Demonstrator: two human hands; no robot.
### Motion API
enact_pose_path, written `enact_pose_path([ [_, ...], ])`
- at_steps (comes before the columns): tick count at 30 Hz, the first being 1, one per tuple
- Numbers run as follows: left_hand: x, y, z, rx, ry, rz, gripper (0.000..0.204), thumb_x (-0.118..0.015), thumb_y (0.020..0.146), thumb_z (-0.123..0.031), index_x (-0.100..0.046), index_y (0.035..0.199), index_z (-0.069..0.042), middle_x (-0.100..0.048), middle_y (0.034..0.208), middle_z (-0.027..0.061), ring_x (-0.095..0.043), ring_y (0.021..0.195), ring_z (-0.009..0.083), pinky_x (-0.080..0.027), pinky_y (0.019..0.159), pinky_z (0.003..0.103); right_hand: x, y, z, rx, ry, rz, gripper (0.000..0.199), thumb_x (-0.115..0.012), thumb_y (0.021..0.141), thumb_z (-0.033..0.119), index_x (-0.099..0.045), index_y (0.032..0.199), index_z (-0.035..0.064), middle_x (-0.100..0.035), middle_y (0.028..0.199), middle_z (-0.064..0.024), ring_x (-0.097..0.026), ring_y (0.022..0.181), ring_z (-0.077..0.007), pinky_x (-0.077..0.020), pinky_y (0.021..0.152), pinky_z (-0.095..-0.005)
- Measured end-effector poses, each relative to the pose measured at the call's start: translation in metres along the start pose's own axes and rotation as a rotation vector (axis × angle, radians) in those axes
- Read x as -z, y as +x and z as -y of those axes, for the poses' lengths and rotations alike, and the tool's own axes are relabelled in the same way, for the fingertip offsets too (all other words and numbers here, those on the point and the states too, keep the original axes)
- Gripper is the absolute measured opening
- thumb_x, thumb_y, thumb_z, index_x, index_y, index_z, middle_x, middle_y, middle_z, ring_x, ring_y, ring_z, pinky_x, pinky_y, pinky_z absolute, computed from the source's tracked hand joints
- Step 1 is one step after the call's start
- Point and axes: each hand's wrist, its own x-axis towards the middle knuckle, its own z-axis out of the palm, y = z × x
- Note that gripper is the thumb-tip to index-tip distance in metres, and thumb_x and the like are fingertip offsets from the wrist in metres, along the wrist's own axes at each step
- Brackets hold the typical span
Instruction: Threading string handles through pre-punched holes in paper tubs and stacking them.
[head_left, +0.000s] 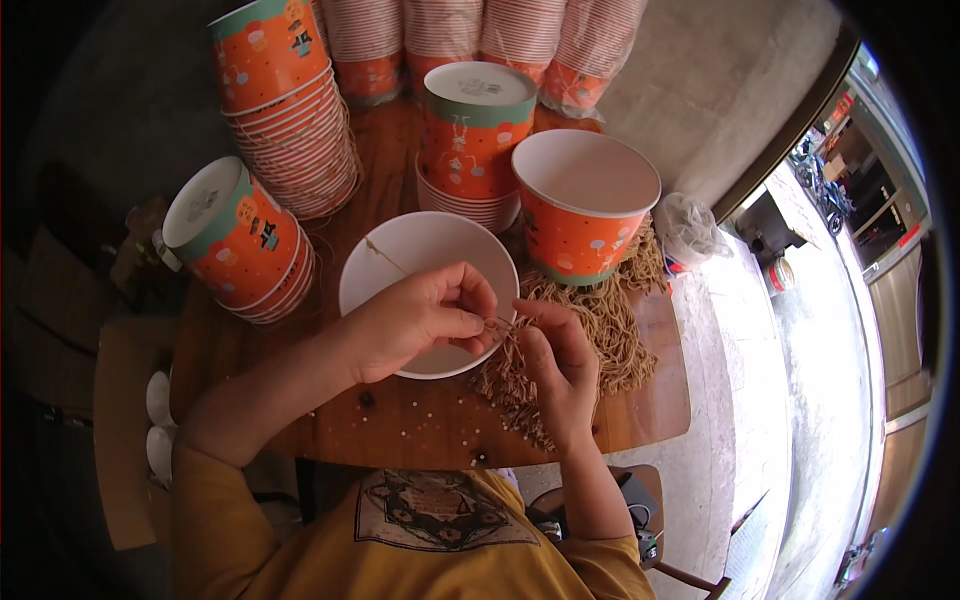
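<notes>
Lightly curled, left hand [425, 318] and right hand [566, 380] hold string [505, 325].

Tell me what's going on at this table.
A person pinches a thin cord between the fingertips of the left hand and right hand, above an open white tub. A tangled pile of tan cords lies by the right hand. An orange tub stands upright, seemingly on part of the pile. Upturned tubs are stacked beyond.
</notes>
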Motion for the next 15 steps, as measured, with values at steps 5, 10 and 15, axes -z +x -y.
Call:
enact_pose_path([
  [5,-0.012,-0.002,0.006,-0.184,0.331,-0.034,0.016,-0.055,0.094,0.0,-0.05,0.108,-0.003,-0.057,0.103,0.0063,-0.058,0.089,0.0118,-0.05,0.084,0.026,-0.005,0.004,-0.005,0.122,-0.251,-0.022,0.016,-0.068,0.09,0.008,-0.064,0.105,0.0034,-0.059,0.071,0.0001,-0.051,0.06,-0.0048,-0.0427,0.057,-0.0211],
  [10,-0.017,-0.005,0.006,-0.328,0.589,-0.104,0.019,-0.054,0.092,0.004,-0.05,0.11,-0.001,-0.054,0.104,0.0045,-0.059,0.088,0.0108,-0.05,0.085,0.025,-0.009,0.004,0.001,0.218,-0.387,-0.085,0.01,-0.071,0.087,0.007,-0.063,0.092,0.0041,-0.06,0.069,-0.0055,-0.055,0.057,-0.0121,-0.0462,0.056,-0.0269],
  [15,-0.019,-0.009,0.011,-0.509,0.865,-0.189,0.012,-0.057,0.089,0.005,-0.054,0.101,0.001,-0.052,0.1,0.0055,-0.06,0.087,0.0129,-0.05,0.081,0.026,-0.01,0.001,0.002,0.235,-0.49,-0.099,0.011,-0.072,0.085,0.007,-0.062,0.089,0.0045,-0.059,0.07,-0.0059,-0.054,0.058,-0.0172,-0.0457,0.055,-0.0297],
])
